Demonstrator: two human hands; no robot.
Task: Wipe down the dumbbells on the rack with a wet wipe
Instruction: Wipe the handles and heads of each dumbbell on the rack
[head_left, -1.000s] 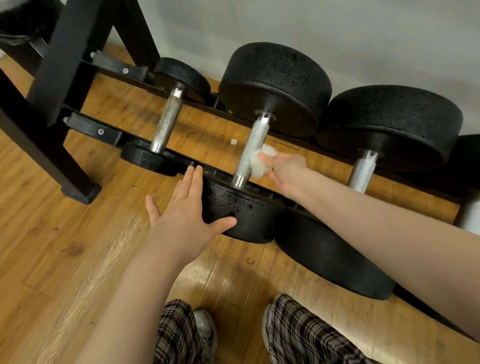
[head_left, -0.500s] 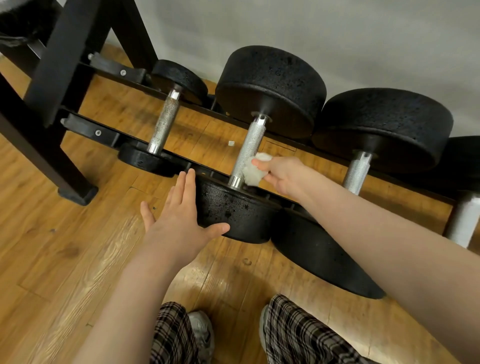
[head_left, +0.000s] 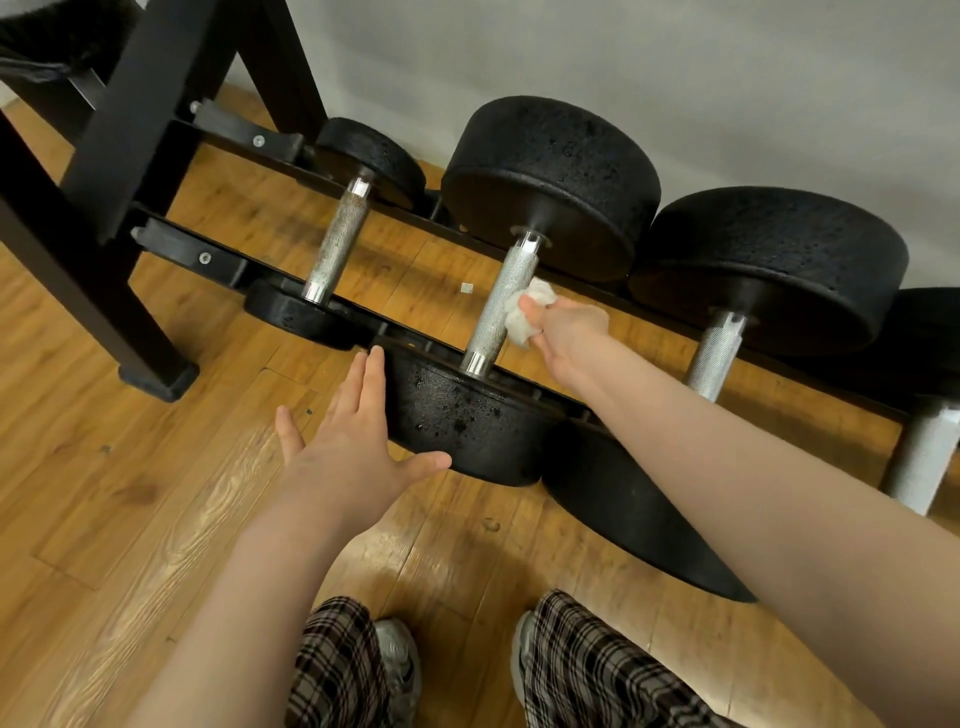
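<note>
Several black dumbbells with knurled steel handles lie across a low black rack. My right hand pinches a crumpled white wet wipe and presses it against the right side of the middle dumbbell's handle. My left hand lies flat with straight fingers against the left face of that dumbbell's near head, which looks wet and spotted. A smaller dumbbell lies to the left and a large one to the right.
The rack's black legs stand at the left on the wooden floor. A grey wall runs close behind the rack. My checked trouser legs and grey shoes are at the bottom, close to the rack.
My right hand has slid the wipe back up the middle handle from near its lower end. My left hand has stayed flat on the near head.
</note>
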